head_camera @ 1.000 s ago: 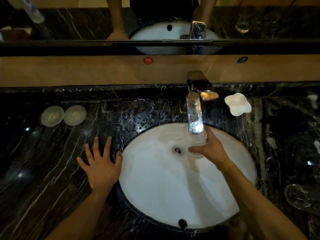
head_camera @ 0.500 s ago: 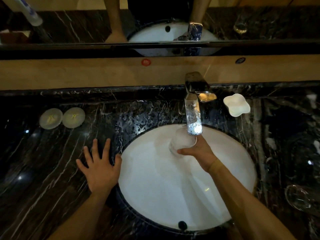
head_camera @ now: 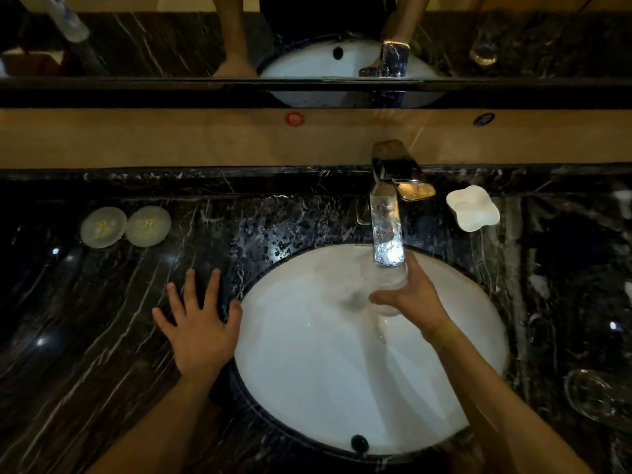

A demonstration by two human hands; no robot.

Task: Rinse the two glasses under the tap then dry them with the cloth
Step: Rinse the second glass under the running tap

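Observation:
My right hand [head_camera: 412, 297] grips a clear glass [head_camera: 384, 283] directly under the spout of the chrome tap [head_camera: 388, 234], over the white oval sink [head_camera: 342, 388]. The glass is blurred against the basin. Spread flat with straight fingers, my left hand [head_camera: 198, 325] presses on the black marble counter [head_camera: 85, 336] at the sink's left rim. A second clear glass [head_camera: 598, 400] lies on the counter at the far right. No cloth is in view.
Two round pale coasters [head_camera: 124, 226] sit at the back left of the counter. A white flower-shaped dish [head_camera: 473, 208] stands right of the tap. A beige ledge and a mirror run along the back wall.
My right hand first swung the glass left and tipped it, then brought it back to the right under the spout. My left hand stayed flat on the counter.

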